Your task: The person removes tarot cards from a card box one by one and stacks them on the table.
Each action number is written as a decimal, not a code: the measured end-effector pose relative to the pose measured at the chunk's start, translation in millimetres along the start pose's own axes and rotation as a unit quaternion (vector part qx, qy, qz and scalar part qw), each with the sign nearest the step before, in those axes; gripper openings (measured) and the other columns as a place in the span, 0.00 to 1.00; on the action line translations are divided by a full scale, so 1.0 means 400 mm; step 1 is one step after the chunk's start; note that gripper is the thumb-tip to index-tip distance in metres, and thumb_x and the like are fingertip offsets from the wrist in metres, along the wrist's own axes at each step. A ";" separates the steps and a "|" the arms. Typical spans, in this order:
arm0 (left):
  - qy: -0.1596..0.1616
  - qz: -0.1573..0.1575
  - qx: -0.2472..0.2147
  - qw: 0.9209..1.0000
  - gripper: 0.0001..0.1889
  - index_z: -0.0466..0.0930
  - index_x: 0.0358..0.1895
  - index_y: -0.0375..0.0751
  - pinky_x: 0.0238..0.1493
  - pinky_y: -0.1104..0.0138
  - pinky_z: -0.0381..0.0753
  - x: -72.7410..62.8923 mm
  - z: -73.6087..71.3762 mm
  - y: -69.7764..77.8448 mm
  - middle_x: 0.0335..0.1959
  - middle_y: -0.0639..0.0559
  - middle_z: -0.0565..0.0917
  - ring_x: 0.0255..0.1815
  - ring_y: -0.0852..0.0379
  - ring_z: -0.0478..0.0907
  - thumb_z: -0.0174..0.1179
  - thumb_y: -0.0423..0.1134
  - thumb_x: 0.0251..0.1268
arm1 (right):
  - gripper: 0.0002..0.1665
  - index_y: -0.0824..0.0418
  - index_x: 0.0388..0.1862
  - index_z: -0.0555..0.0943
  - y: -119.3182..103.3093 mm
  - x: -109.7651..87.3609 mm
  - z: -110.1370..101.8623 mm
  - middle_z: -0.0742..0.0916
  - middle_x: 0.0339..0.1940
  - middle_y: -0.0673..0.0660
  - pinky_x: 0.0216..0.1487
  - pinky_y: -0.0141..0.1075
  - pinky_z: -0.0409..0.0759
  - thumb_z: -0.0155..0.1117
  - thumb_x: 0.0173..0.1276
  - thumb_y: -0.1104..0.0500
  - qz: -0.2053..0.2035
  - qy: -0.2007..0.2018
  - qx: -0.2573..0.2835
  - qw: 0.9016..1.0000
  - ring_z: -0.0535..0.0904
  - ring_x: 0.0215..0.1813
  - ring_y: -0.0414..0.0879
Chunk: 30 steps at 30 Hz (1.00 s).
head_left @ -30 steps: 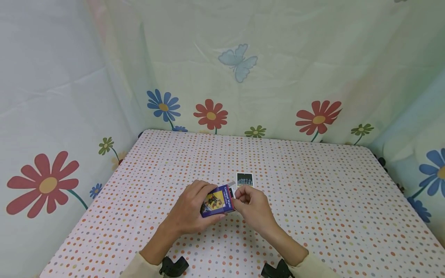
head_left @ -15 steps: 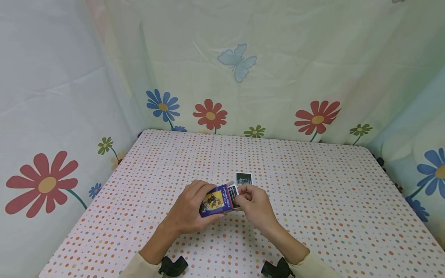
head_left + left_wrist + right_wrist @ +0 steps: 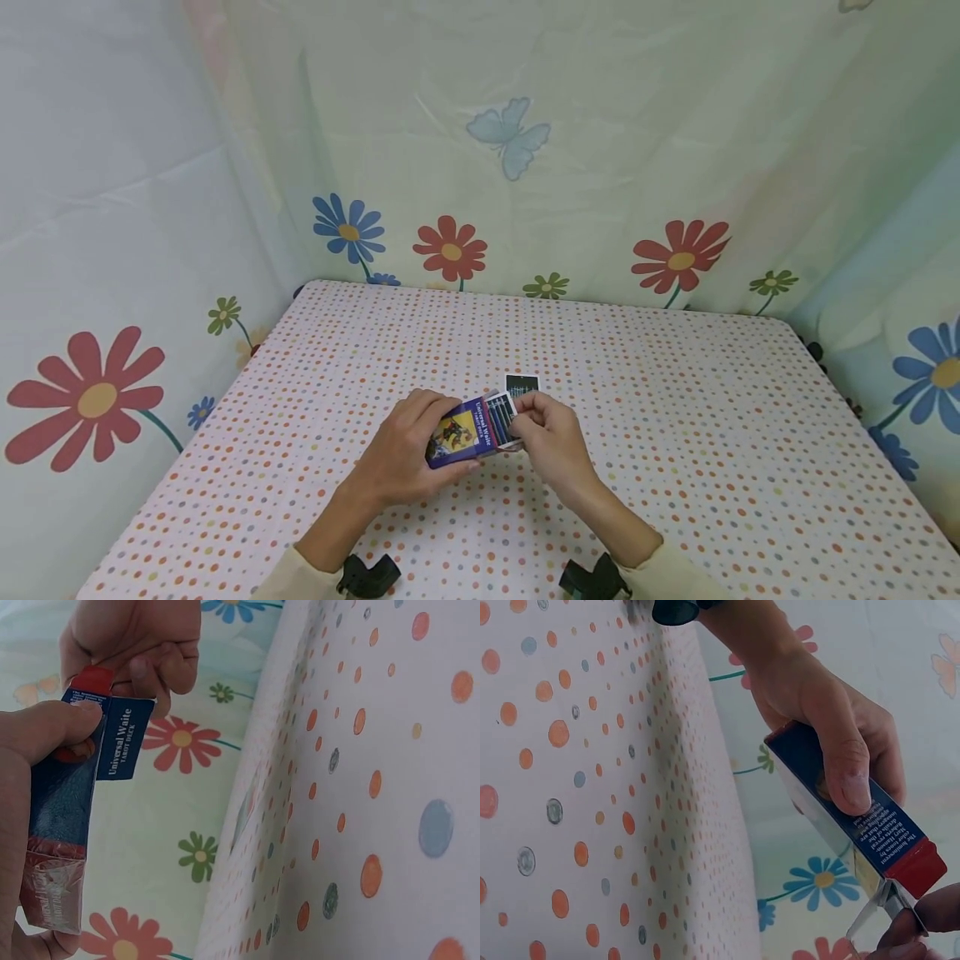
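Note:
In the head view my left hand (image 3: pixel 401 454) grips a blue tarot card box (image 3: pixel 453 435) with a yellow picture, held above the table. Its open end faces right, and a stack of tarot cards (image 3: pixel 500 419) with dark faces and white borders sticks partway out. My right hand (image 3: pixel 555 442) pinches the end of that stack between thumb and fingers. Behind the hands a single dark tarot card (image 3: pixel 522 384) lies on the table, partly hidden. The left wrist view shows the box's lettered flap (image 3: pixel 124 741) hanging open; a red flap (image 3: pixel 915 868) shows in the right wrist view.
A dotted cloth covers the table (image 3: pixel 660 400). Flower-printed curtains (image 3: pixel 600 150) hang behind it and along both sides. A black wrist strap (image 3: pixel 369 577) is at my left wrist, another strap (image 3: pixel 596 577) at my right.
My right hand has drawn the tarot cards farther out of the box, to the right; their dark faces now show. The left hand keeps its grip on the box.

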<state>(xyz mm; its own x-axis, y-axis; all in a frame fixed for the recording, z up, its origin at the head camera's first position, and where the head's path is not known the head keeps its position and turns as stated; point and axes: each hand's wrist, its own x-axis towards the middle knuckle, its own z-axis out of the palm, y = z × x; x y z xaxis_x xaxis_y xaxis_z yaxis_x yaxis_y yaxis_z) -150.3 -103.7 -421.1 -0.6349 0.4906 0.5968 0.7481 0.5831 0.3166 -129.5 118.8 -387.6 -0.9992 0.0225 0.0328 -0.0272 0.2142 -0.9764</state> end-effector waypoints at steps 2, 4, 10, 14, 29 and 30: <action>0.001 0.001 0.000 1.000 0.38 0.77 0.61 0.43 0.45 0.65 0.77 -0.002 0.000 -0.003 0.50 0.54 0.79 0.47 0.61 0.73 0.77 0.58 0.49 | 0.10 0.68 0.41 0.81 -0.001 0.003 -0.002 0.85 0.26 0.58 0.31 0.32 0.80 0.55 0.62 0.71 -0.001 0.006 0.006 1.000 0.77 0.27 0.45; 0.003 0.003 -0.001 1.000 0.37 0.77 0.61 0.43 0.45 0.65 0.77 -0.005 0.001 -0.005 0.50 0.54 0.79 0.47 0.60 0.73 0.76 0.58 0.50 | 0.10 0.68 0.40 0.80 -0.001 0.007 -0.004 0.85 0.26 0.58 0.31 0.32 0.79 0.54 0.61 0.71 0.000 0.012 0.011 1.000 0.76 0.27 0.44; 0.008 -0.002 0.000 1.000 0.36 0.77 0.61 0.43 0.44 0.65 0.77 -0.006 -0.002 -0.004 0.51 0.54 0.79 0.47 0.61 0.73 0.74 0.61 0.52 | 0.10 0.70 0.39 0.80 0.002 0.027 -0.015 0.85 0.30 0.60 0.28 0.31 0.75 0.51 0.62 0.71 0.010 0.018 0.035 0.999 0.74 0.27 0.44; 0.007 -0.007 0.001 1.000 0.36 0.77 0.61 0.44 0.45 0.66 0.77 -0.001 -0.004 -0.004 0.51 0.55 0.79 0.47 0.62 0.73 0.73 0.61 0.52 | 0.10 0.71 0.38 0.79 0.004 0.045 -0.025 0.83 0.29 0.58 0.22 0.28 0.68 0.51 0.64 0.70 0.020 0.026 0.056 0.998 0.72 0.24 0.42; 0.010 -0.008 0.005 1.000 0.36 0.77 0.60 0.43 0.43 0.66 0.77 0.001 -0.009 -0.001 0.51 0.54 0.79 0.45 0.62 0.72 0.71 0.62 0.54 | 0.09 0.72 0.44 0.77 0.011 0.085 -0.067 0.80 0.25 0.53 0.22 0.28 0.63 0.52 0.72 0.68 0.015 0.026 0.090 0.995 0.65 0.21 0.39; 0.009 -0.008 0.004 1.000 0.36 0.77 0.60 0.43 0.43 0.66 0.77 0.000 -0.010 -0.001 0.51 0.54 0.79 0.45 0.62 0.72 0.71 0.62 0.54 | 0.10 0.72 0.46 0.77 0.013 0.089 -0.070 0.79 0.25 0.53 0.22 0.28 0.63 0.52 0.73 0.66 0.015 0.025 0.087 0.996 0.65 0.21 0.39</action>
<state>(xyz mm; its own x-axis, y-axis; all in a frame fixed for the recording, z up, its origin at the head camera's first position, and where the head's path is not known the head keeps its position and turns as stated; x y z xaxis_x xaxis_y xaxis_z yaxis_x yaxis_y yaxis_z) -149.9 -106.4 -418.2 -0.6434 0.4700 0.6042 0.7361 0.5965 0.3198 -164.3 148.1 -385.5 -0.9971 0.0750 0.0090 -0.0060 0.0405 -0.9992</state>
